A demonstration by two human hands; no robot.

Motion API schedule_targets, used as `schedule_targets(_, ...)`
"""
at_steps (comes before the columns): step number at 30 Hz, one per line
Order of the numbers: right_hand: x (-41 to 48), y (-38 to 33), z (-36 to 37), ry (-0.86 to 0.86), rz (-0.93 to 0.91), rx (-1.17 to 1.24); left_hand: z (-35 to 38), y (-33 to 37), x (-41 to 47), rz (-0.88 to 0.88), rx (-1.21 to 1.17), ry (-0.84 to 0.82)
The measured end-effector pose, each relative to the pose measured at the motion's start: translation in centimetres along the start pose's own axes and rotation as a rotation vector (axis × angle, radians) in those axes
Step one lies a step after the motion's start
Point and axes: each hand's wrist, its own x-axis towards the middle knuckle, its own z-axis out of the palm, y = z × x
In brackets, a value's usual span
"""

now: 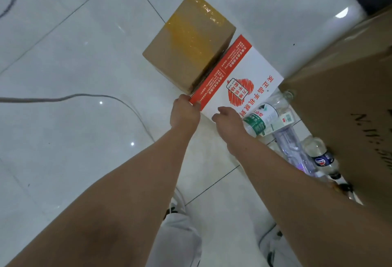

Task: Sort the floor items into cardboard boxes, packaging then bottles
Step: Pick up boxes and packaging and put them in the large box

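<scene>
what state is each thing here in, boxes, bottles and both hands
taped brown box: closed, on the floor
red and white package: against that box, left hand grips its red corner
right hand: at the package's near edge, grip unclear
green-label bottle: lying on its side
pepsi bottle: lying beside large cardboard box

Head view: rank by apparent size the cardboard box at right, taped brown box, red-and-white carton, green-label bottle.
1. Cardboard box at right: largest, though nearer the camera and cropped.
2. Taped brown box and red-and-white carton: look alike, not ranked.
3. Green-label bottle: smallest.
</scene>
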Motion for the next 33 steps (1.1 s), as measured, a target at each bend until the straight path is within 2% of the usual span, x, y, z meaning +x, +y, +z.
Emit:
schedule_targets(2,0.1,-0.3,0.1,-0.021,0.015,0.015,0.4,0.6,-0.2,-0.019,0.032,0.047)
schedule_targets(5,0.2,-1.0,-0.4,0.007,0.013,0.082,1.6,1.2,-0.8,0.025,-0.055,0.02)
schedule_targets(10,0.1,-0.9,-1.7,0.031,0.03,0.156,1.7,1.4,-1.5,-0.115,-0.417,-0.215)
schedule_targets(15,0.8,0.2,-3.4,0.045,0.077,0.165,2.7,2.1,-2.0,-0.054,-0.405,-0.376)
schedule_targets(18,1.9,0.4,-4.0,0.092,0.063,0.165,4.2,2.7,-1.5,-0.061,-0.313,-0.289)
schedule_targets(21,3.9,0.0,-5.2,0.232,0.016,0.098,4.5,2.2,0.5,-0.21,-0.309,-0.126)
schedule_targets(24,6.7,-0.5,-6.9,0.317,0.077,0.117,4.5,1.9,2.4,-0.3,-0.41,-0.202)
schedule_targets(28,9.1,-0.5,-7.5,0.224,0.178,0.163,4.5,1.7,3.9,-0.309,-0.433,-0.334)
schedule_targets(33,8.7,0.6,-5.8,0.109,0.17,0.211,4.3,2.9,2.6,-0.231,-0.395,-0.449)
